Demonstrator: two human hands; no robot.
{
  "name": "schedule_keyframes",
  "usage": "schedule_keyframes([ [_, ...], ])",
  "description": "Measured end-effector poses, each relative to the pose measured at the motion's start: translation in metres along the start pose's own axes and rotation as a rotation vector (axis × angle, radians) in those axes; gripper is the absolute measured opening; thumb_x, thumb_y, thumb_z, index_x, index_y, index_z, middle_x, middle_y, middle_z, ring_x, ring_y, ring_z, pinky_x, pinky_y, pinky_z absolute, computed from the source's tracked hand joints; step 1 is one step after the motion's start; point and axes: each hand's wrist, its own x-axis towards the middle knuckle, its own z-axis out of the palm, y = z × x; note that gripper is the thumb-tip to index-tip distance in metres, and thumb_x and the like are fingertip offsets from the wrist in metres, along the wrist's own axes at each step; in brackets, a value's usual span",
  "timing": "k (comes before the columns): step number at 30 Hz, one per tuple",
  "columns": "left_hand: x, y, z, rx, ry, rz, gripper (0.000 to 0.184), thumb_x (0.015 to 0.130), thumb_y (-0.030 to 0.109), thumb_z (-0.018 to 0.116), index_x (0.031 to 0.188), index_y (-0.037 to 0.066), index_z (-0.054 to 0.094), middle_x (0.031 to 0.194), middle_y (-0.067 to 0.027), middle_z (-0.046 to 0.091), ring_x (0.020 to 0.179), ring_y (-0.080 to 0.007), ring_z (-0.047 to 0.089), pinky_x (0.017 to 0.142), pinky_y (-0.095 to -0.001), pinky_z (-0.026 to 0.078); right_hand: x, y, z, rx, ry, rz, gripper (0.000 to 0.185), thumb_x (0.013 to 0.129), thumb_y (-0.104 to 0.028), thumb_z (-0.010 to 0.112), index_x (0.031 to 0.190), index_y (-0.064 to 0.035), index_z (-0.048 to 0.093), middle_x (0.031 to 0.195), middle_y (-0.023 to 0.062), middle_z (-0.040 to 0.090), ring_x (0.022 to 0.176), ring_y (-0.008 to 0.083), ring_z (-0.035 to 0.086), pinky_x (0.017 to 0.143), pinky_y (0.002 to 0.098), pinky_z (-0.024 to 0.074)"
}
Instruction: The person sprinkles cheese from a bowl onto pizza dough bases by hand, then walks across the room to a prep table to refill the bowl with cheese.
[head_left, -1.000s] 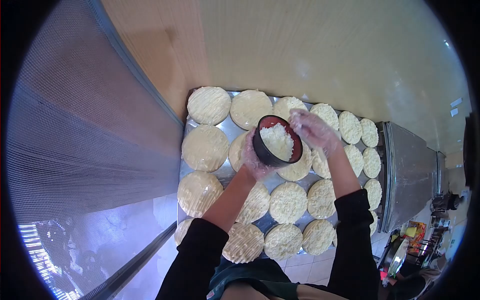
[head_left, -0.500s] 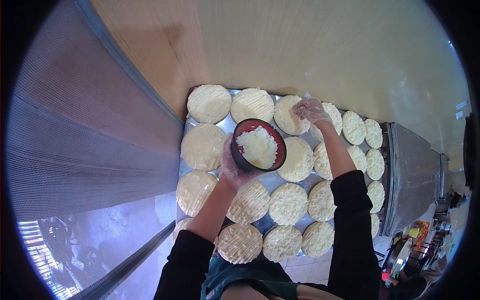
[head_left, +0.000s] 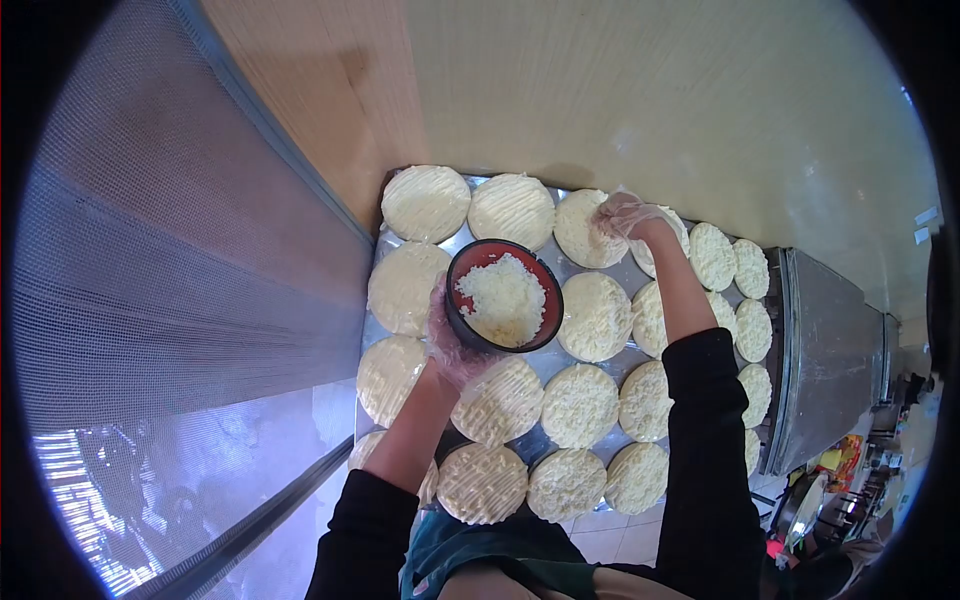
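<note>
My left hand (head_left: 455,345), in a clear plastic glove, is wrapped round a black bowl with a red inside (head_left: 464,282). White crumbly bits (head_left: 505,298) lie in the bowl. My gloved right hand (head_left: 622,215) is over the right part of a round cream-topped cake (head_left: 578,232) in the row by the wall, its fingers drawn together and pointing down; what they hold is too small to make out. Several more round cakes stand in rows on metal trays (head_left: 540,440). Some tops are ridged cream, such as one cake (head_left: 511,208); others, like another (head_left: 579,405), look crumbly.
A mesh curtain (head_left: 200,250) hangs at the left, and a pale wall (head_left: 620,100) runs behind the trays. Right of them stands a grey metal-edged surface (head_left: 825,345). Part of another person (head_left: 850,565) shows at the lower right, near cluttered items.
The bowl and my left hand have moved left from over the middle cakes. My right hand has left the bowl's side and come over the wall-side row, fingers turned down.
</note>
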Motion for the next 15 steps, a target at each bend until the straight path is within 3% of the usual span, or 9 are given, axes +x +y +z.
schedule_keyframes([
  [2,-0.003,-0.001,0.003,-0.004,0.006,0.006,0.068,0.081,0.06,0.044,0.131,0.013,0.041,0.131,-0.012,0.044,0.119,-0.0335,0.044,0.098,-0.0535,0.036,0.004,0.01,0.006,-0.048,0.008,-0.084,0.01,0.073,-0.009,0.063,0.078,-0.002,0.066,0.067,0.0047,0.062,0.055,0.0128,0.057,0.049,0.0273,0.046],
  [5,-0.007,-0.002,0.01,0.347,-0.032,0.198,0.068,0.081,0.06,0.045,0.13,0.013,0.041,0.131,-0.0121,0.044,0.119,-0.034,0.044,0.097,-0.0542,0.036,0.007,0.012,0.008,0.166,-0.015,0.086,0.013,0.073,-0.011,0.061,0.081,-0.0033,0.067,0.069,0.0051,0.063,0.063,0.0134,0.059,0.059,0.03,0.048],
  [7,-0.001,0.002,0.001,-0.024,0.03,0.011,0.068,0.081,0.059,0.045,0.13,0.013,0.042,0.131,-0.0121,0.044,0.118,-0.0343,0.044,0.097,-0.0545,0.036,0.0,0.003,0.003,0.126,0.012,0.136,0.012,0.072,-0.01,0.061,0.08,-0.0025,0.067,0.069,0.0066,0.063,0.063,0.014,0.059,0.059,0.0299,0.048],
  [8,-0.001,0.002,-0.003,-0.025,0.031,0.011,0.068,0.081,0.059,0.045,0.13,0.013,0.042,0.131,-0.0121,0.044,0.118,-0.0343,0.044,0.097,-0.0545,0.036,0.0,0.004,0.002,0.126,0.011,0.135,0.012,0.072,-0.01,0.061,0.08,-0.0025,0.067,0.069,0.0066,0.063,0.063,0.014,0.059,0.059,0.0299,0.048],
  [10,-0.002,0.002,-0.005,-0.019,0.011,0.013,0.067,0.081,0.059,0.044,0.13,0.013,0.042,0.131,-0.012,0.045,0.118,-0.0344,0.044,0.097,-0.0548,0.036,0.001,0.018,0.004,-0.191,0.293,-0.004,0.01,0.07,-0.006,0.063,0.077,-0.0007,0.066,0.067,0.0083,0.063,0.056,0.0141,0.058,0.052,0.0297,0.0471],
  [14,0.001,0.001,-0.006,-0.047,0.024,0.008,0.067,0.081,0.058,0.044,0.13,0.013,0.042,0.131,-0.0121,0.045,0.118,-0.0343,0.044,0.097,-0.055,0.036,-0.008,0.028,0.004,0.064,0.277,0.035,0.008,0.07,-0.008,0.064,0.075,-0.0021,0.067,0.066,0.0071,0.063,0.057,0.0145,0.059,0.053,0.0292,0.0472],
  [15,0.002,0.001,-0.006,-0.05,0.018,0.009,0.067,0.081,0.058,0.044,0.13,0.013,0.042,0.131,-0.0121,0.044,0.118,-0.0342,0.044,0.097,-0.055,0.036,-0.011,0.02,-0.003,0.095,0.225,0.145,0.008,0.071,-0.009,0.064,0.075,-0.0025,0.067,0.066,0.0069,0.063,0.06,0.0145,0.059,0.056,0.0296,0.0474],
])
